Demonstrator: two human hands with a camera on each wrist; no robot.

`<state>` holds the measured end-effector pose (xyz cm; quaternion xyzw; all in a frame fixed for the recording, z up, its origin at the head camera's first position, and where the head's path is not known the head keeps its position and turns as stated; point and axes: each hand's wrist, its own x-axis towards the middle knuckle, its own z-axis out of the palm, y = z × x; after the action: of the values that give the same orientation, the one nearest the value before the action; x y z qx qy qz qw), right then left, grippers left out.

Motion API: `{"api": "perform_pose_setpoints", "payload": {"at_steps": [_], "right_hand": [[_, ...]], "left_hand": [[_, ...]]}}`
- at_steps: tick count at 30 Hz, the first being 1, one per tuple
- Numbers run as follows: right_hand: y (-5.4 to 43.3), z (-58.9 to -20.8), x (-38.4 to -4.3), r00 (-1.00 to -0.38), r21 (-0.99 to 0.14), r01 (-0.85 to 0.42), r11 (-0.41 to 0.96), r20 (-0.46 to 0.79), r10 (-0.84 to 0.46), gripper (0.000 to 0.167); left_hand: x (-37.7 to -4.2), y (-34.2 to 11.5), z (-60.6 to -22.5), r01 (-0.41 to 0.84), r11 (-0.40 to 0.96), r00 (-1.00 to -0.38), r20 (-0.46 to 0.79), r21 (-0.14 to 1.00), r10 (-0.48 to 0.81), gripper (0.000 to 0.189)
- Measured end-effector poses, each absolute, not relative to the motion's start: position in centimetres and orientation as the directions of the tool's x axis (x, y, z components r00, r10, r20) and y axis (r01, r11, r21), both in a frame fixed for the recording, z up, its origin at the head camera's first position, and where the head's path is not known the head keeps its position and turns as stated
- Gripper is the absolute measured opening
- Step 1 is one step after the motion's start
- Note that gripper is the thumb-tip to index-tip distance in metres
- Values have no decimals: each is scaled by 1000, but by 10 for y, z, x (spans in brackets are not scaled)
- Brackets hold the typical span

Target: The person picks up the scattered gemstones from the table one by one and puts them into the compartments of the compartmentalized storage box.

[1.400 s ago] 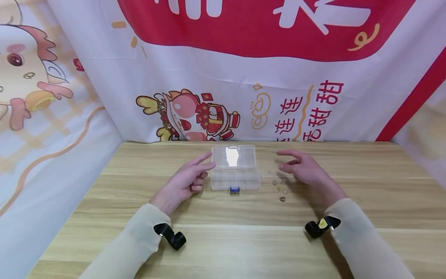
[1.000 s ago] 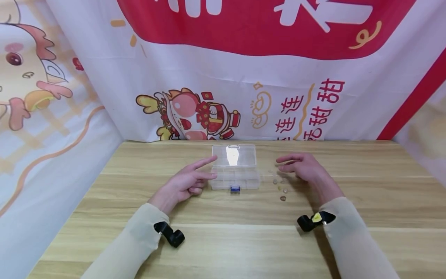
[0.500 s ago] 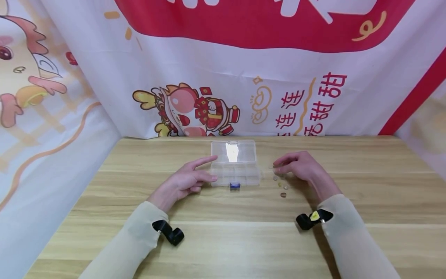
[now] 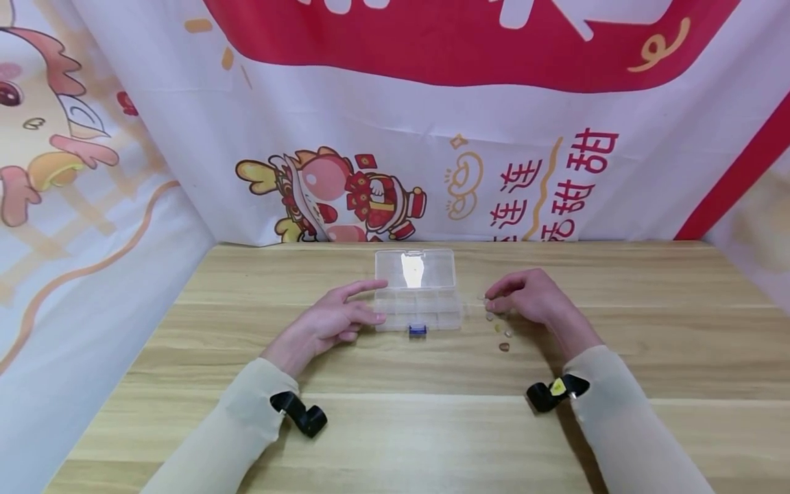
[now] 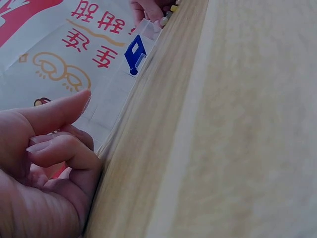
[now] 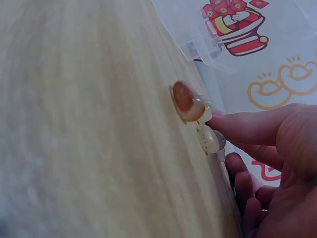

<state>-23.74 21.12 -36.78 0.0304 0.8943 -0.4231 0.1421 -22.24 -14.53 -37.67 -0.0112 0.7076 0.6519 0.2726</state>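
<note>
Probably light, hard and slippery, judging by the gloss of the small stones (image 4: 505,347) on the table (image 4: 395,432), just right of the clear box (image 4: 441,321); best pinched low across the sides with the fingertips, since liable to skid. Cannot tell if gripping one with the right hand (image 4: 527,300), thumb and forefinger nearly together at the far stones; apparently holding nothing with the left hand (image 4: 333,317), thumb and forefinger extended at the box's left edge, other fingers curled
</note>
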Motion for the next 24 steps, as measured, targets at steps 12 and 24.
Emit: {"api": "perform_pose_setpoints", "payload": {"at_steps": [12,24], "right_hand": [[209,-367,-237,-968,-730,122,673,-236,-81,26],[208,-368,-236,-968,-728,131,673,-240,-72,25]], "left_hand": [[-221,-144,-377,-340,211,-872,-392,916,295,71],[-221,-140,-378,-280,294,-917,-345,914,199,70]]}}
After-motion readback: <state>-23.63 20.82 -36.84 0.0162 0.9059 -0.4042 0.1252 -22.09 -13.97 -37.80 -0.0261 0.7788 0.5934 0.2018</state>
